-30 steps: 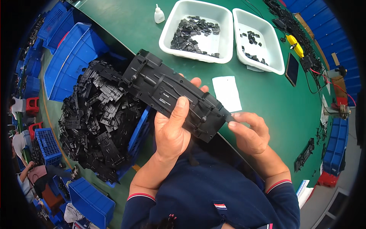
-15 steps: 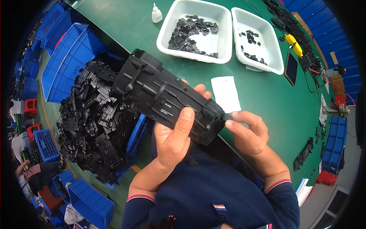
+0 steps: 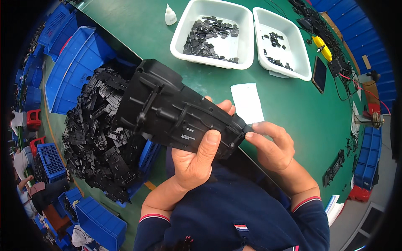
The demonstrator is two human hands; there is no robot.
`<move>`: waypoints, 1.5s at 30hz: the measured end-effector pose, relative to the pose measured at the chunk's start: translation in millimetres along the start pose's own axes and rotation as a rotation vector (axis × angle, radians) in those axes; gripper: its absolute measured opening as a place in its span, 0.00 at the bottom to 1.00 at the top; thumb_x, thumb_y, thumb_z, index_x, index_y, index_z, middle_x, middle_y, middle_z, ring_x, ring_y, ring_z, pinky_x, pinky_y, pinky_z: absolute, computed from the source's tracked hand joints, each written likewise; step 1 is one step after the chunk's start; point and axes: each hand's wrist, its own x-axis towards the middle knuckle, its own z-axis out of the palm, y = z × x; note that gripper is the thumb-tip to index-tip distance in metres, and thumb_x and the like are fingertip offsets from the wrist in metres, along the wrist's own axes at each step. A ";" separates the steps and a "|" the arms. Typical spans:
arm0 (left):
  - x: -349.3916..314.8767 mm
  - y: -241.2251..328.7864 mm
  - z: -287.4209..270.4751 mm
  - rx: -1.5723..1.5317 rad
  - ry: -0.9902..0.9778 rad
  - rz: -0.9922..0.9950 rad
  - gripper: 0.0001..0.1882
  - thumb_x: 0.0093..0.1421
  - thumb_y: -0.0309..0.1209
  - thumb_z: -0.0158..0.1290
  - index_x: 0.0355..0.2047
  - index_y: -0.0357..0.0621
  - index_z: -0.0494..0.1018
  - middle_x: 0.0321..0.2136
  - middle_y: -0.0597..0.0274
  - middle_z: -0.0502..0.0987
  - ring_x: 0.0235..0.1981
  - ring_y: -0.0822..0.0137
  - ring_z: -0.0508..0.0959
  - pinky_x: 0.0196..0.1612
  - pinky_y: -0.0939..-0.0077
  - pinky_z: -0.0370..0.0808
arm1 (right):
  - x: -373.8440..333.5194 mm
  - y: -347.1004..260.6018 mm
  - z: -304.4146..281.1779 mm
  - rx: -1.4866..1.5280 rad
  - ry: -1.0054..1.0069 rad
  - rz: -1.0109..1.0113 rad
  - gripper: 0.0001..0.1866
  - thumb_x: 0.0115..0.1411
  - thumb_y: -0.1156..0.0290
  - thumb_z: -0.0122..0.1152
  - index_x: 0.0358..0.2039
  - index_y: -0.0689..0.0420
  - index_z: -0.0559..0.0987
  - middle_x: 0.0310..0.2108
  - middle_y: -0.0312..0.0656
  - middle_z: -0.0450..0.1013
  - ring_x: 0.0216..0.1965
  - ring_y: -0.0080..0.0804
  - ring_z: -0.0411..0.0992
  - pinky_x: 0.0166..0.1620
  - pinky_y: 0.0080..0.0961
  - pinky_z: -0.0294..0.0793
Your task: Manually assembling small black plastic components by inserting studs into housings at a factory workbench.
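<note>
A long black moulded plastic housing (image 3: 167,111) is held up in front of me, slanting from upper left to lower right. My left hand (image 3: 194,161) grips it near its right half, thumb across the face and fingertips showing past the far edge. At the right end of the housing, my right hand (image 3: 274,146) pinches a small black piece (image 3: 248,129) between thumb and index finger. That piece touches the housing's end; its shape is mostly hidden by the fingers.
Left of me, a blue crate (image 3: 75,75) stands by a heap of black plastic parts (image 3: 100,138). On the green table (image 3: 289,100) are two white tubs (image 3: 234,65) with small black pieces, a white paper (image 3: 247,102), a dropper bottle (image 3: 170,16), a phone (image 3: 319,74) and another black part (image 3: 333,168).
The housing's left end has tilted up closer to the camera and now looks larger. My left hand has shifted slightly right and down with it; my right hand stays at the end.
</note>
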 end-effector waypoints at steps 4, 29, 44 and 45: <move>-1.7 0.1 1.3 0.023 -0.025 0.023 0.24 0.66 0.21 0.43 0.61 0.33 0.55 0.54 0.43 0.69 0.56 0.54 0.70 0.59 0.61 0.66 | 1.0 -0.7 -0.3 -0.009 -0.010 0.000 0.20 0.42 0.87 0.60 0.39 0.59 0.79 0.36 0.46 0.72 0.28 0.34 0.75 0.28 0.25 0.78; 0.9 -23.0 -24.2 -0.140 0.281 -0.269 0.22 0.66 0.25 0.43 0.59 0.32 0.56 0.54 0.45 0.68 0.54 0.54 0.71 0.57 0.57 0.69 | 52.8 141.1 -41.1 -0.098 0.039 0.825 0.10 0.54 0.71 0.62 0.34 0.63 0.81 0.31 0.50 0.78 0.31 0.37 0.77 0.36 0.28 0.74; -10.6 -28.7 -21.7 -0.090 0.175 -0.352 0.18 0.67 0.29 0.45 0.55 0.33 0.63 0.52 0.53 0.71 0.53 0.62 0.72 0.56 0.64 0.71 | 43.0 175.8 -49.3 0.365 0.108 1.006 0.10 0.56 0.77 0.56 0.39 0.66 0.76 0.25 0.37 0.73 0.24 0.23 0.72 0.25 0.18 0.70; -10.2 -29.3 -20.4 -0.088 0.163 -0.362 0.18 0.67 0.28 0.45 0.55 0.33 0.63 0.52 0.53 0.71 0.53 0.62 0.72 0.56 0.65 0.71 | 40.2 165.7 -51.6 0.461 0.196 0.993 0.11 0.57 0.77 0.55 0.41 0.66 0.75 0.27 0.36 0.72 0.25 0.22 0.72 0.26 0.18 0.70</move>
